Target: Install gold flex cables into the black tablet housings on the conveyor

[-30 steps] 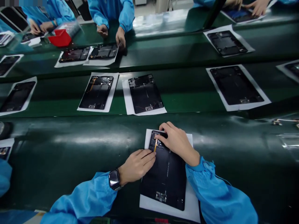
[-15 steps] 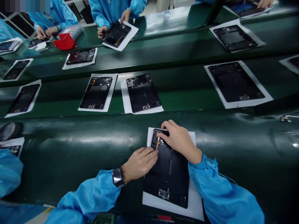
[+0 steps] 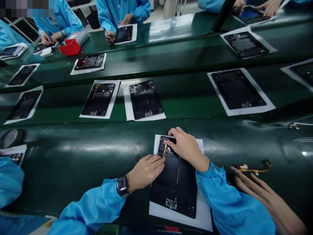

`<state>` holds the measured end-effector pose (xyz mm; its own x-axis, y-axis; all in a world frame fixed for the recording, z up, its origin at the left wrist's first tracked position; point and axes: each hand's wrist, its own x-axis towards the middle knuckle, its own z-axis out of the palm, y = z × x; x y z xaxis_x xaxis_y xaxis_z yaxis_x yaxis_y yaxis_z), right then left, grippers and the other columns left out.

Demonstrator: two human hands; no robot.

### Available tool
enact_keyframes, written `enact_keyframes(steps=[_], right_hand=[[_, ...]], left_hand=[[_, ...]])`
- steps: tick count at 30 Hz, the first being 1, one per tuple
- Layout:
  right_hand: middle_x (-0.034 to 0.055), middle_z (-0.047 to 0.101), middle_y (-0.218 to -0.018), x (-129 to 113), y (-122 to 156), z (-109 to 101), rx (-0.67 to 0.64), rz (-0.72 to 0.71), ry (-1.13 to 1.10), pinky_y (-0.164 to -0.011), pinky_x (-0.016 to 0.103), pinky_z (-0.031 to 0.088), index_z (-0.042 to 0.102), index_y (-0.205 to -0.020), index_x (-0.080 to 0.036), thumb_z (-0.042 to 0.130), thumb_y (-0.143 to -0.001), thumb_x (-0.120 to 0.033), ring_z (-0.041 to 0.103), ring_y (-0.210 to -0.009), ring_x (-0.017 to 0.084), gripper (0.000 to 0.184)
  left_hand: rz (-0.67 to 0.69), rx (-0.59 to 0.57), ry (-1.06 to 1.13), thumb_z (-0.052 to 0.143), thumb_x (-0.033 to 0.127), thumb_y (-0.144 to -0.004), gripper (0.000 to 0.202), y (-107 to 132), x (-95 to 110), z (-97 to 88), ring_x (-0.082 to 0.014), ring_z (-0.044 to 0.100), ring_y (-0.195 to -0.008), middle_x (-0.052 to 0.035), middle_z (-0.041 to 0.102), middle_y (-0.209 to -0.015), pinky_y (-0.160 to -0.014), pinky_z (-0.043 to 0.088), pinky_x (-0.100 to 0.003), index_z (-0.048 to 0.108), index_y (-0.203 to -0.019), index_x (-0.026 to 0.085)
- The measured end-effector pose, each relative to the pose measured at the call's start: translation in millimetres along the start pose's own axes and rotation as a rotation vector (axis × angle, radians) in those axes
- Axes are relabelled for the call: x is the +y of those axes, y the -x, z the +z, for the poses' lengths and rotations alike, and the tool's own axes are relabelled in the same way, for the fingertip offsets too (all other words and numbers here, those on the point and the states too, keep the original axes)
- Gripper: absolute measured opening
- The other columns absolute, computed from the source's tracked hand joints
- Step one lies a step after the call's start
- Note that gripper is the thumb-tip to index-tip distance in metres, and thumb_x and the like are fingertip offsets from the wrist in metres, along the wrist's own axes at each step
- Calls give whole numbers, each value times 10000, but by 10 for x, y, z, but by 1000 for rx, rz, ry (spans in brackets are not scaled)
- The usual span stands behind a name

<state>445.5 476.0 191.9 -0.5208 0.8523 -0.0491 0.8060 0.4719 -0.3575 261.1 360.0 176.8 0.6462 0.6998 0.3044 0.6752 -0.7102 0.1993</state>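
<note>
An open tablet housing (image 3: 173,182), black inside, lies on a white sheet (image 3: 181,220) in front of me. A narrow orange flex cable (image 3: 164,152) runs down near its upper left corner. My left hand (image 3: 148,171), with a watch at the wrist, has its fingers together and the fingertips at the cable's lower end. From the right, my right hand (image 3: 187,147) reaches over the housing's top. Its thumb presses on the cable's upper end, while the bent index finger rests by the top edge. The fingertips partly hide the cable's ends.
At right, another person's hand (image 3: 266,199) reaches beside a loose flex cable (image 3: 255,170). Several tablet housings on sheets, such as this one (image 3: 146,101), lie on the green line beyond. A dark round object (image 3: 11,138) sits left; a red bin (image 3: 70,47) stands across, near co-workers.
Another person's hand and a loose flex cable have appeared at the right. Across the line, a co-worker's tilted tablet housing now lies lower and flatter. My hands stay nearly still.
</note>
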Motion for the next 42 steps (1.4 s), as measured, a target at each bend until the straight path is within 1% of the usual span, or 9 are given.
enact_keyframes(steps=[4, 8, 15, 19, 22, 26, 32, 37, 42], right_hand=[[58, 552, -1008, 55, 88, -87, 10, 8, -89, -675, 292, 411, 562, -1027, -193, 458, -970, -245, 599, -796, 181, 129], [66, 589, -1028, 139, 269, -242, -59, -18, -314, -766, 284, 449, 583, -1101, -187, 345, -951, -114, 615, -862, 174, 290], [-16, 688, -824, 203, 799, -469, -124, 84, -441, -676, 286, 437, 619, -925, -257, 477, -971, -334, 641, -756, 184, 168], [-24, 634, -722, 239, 1112, -427, -95, 104, -419, -581, 283, 415, 560, -938, -249, 446, -989, -391, 602, -625, 175, 189], [8, 661, -854, 218, 1232, -315, 3, 41, -361, -637, 289, 455, 544, -1041, -237, 424, -1000, -323, 636, -711, 181, 153], [62, 659, -1012, 106, 1203, -171, 71, -76, -226, -698, 311, 493, 534, -1115, -208, 396, -1001, -230, 657, -830, 209, 180], [59, 651, -895, -57, 1038, -109, -38, -187, 16, -603, 311, 479, 552, -1031, -170, 419, -954, -88, 651, -728, 217, 175], [60, 654, -876, -146, 982, -112, -65, -232, 104, -590, 300, 482, 566, -1036, -151, 432, -927, -47, 656, -725, 213, 201], [72, 664, -861, -131, 1007, -67, -27, -243, 85, -606, 305, 501, 583, -1008, -143, 410, -931, -47, 655, -708, 212, 212]], left_hand=[[-56, -14, 56, 532, 330, -981, 273, -57, -13, 24, -239, 582, -1145, -103, 647, -1227, -927, 520, -366, 619, -1122, 114], [-105, -105, -7, 490, 336, -994, 331, -169, -26, 38, -282, 500, -1259, -135, 540, -1376, -984, 490, -425, 571, -1225, 113], [-78, -205, -4, 520, 332, -966, 389, -212, 59, -62, -320, 341, -1402, -182, 410, -1473, -1098, 417, -459, 507, -1279, 103], [-80, -193, 28, 510, 302, -966, 392, -152, 155, -55, -316, 269, -1443, -195, 386, -1487, -1131, 389, -469, 477, -1301, 102], [-84, -168, 64, 522, 273, -954, 406, -140, 181, -10, -309, 247, -1454, -196, 387, -1488, -1155, 363, -469, 462, -1315, 98], [-62, -114, 147, 568, 290, -934, 425, -133, 136, 49, -312, 241, -1455, -193, 348, -1513, -1165, 353, -471, 494, -1308, 104], [-48, -20, 303, 590, 307, -920, 328, -86, 122, 114, -322, 290, -1435, -170, 337, -1523, -1156, 358, -487, 626, -1193, 129], [-53, -46, 302, 547, 311, -941, 310, -74, 186, 105, -311, 347, -1408, -173, 371, -1503, -1166, 337, -484, 656, -1164, 125], [-54, -64, 291, 567, 313, -928, 324, -88, 231, 115, -321, 309, -1427, -183, 312, -1533, -1175, 319, -479, 652, -1174, 120]])
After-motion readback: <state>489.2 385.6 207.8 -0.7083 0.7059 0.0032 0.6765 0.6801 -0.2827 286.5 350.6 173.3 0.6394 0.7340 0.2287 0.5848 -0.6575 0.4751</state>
